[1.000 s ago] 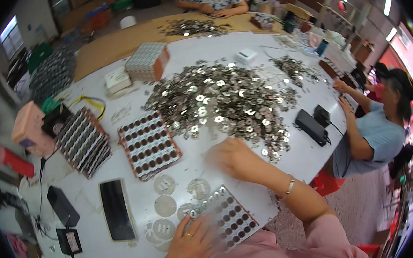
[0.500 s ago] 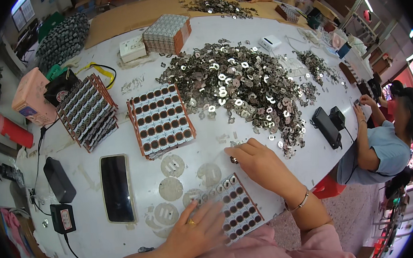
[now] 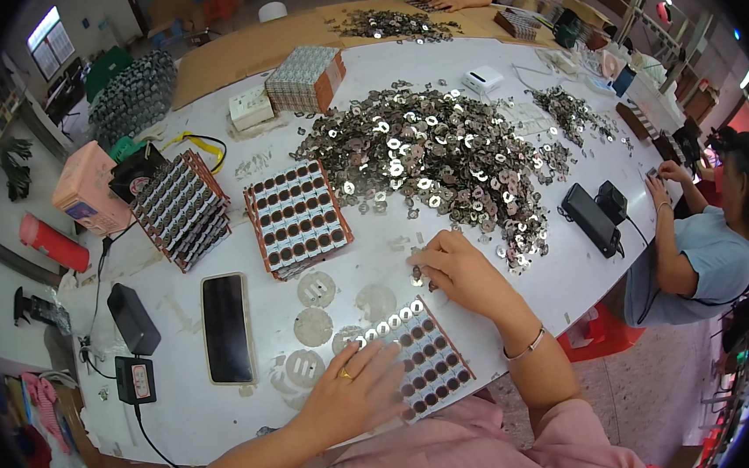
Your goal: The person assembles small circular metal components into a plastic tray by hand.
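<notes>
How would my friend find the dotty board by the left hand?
Start at the big white table's near edge, where the person's bare left hand is. Partly covered by that hand is a flat white rectangular board with rows of dark circles. Shiny silver metal pieces line its far edge; the neighbouring stack of white boards has dark circles but no such pieces on top.

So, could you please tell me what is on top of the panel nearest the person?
The panel bears a row of shiny metal pieces along its far edge, with dark round spots nearer. The left hand hides its left part; anything there cannot be seen.
</notes>
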A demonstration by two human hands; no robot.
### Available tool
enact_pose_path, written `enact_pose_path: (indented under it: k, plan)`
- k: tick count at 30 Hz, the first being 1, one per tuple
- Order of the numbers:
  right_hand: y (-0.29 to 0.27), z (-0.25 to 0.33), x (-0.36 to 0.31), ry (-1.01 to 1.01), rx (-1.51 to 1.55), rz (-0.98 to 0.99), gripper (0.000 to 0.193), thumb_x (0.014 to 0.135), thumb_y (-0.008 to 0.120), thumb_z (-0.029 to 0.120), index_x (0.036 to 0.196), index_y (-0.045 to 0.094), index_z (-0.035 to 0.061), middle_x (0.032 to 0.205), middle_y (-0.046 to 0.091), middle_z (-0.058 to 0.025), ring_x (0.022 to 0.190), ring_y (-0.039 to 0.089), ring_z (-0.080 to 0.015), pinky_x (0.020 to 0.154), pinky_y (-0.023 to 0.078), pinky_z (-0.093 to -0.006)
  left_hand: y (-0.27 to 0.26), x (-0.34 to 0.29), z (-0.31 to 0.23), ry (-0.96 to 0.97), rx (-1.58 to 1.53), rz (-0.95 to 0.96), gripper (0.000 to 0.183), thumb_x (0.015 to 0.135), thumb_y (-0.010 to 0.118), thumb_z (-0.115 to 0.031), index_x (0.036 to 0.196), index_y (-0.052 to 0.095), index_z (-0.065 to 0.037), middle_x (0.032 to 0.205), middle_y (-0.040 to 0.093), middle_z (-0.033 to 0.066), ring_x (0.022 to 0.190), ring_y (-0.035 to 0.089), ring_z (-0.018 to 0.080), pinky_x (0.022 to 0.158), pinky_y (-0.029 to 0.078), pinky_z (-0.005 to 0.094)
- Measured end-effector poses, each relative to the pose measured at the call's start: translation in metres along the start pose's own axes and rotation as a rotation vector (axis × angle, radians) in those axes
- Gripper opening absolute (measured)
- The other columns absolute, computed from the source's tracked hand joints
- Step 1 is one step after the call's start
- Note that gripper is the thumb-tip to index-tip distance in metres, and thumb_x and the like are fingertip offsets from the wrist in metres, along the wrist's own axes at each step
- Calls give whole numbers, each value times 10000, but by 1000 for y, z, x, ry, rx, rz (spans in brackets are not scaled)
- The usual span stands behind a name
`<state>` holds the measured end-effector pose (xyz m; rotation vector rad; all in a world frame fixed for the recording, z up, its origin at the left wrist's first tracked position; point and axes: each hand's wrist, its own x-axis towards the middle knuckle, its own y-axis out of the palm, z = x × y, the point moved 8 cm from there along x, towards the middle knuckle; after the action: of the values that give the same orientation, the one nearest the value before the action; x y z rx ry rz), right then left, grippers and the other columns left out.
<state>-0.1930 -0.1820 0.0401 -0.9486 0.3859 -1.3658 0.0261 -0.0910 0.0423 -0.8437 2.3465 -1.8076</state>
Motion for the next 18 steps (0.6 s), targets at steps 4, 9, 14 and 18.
enact_pose_path:
  k: [4, 9, 14, 18]
  plan:
    - [-6, -3, 1, 34, -11, 32, 267, 901, 718, 48, 1160, 766, 90, 1084, 658, -106, 1037, 614, -330, 928, 531, -411, -1, 4, 0, 5, -12, -8, 552, 881, 811, -498, 1235, 698, -90, 1443, 619, 123, 1387, 550, 315, 1180, 411, 510]
    - [-2, 13, 6, -72, -26, 73, 281, 882, 715, 37, 1153, 770, 88, 1208, 688, -107, 1045, 621, -335, 932, 543, -413, -2, 4, 1, 6, -15, -26, 546, 884, 809, -500, 1229, 702, -90, 1430, 622, 128, 1378, 558, 317, 1172, 417, 511]
    - [-3, 8, 2, -58, -16, 99, 343, 907, 686, 20, 1232, 763, 99, 1116, 710, -108, 957, 654, -277, 872, 564, -361, -4, 4, 3, -7, -17, -33, 535, 877, 817, -492, 1212, 707, -89, 1425, 624, 128, 1349, 571, 307, 1160, 427, 498]
    - [-4, -7, -4, 293, 704, 116, 356, 968, 648, -6, 1307, 736, 61, 1037, 687, -35, 870, 647, -121, 779, 548, -277, -7, 2, 7, -19, -18, -37, 531, 867, 825, -474, 1210, 706, -86, 1411, 628, 132, 1331, 578, 303, 1138, 449, 490]
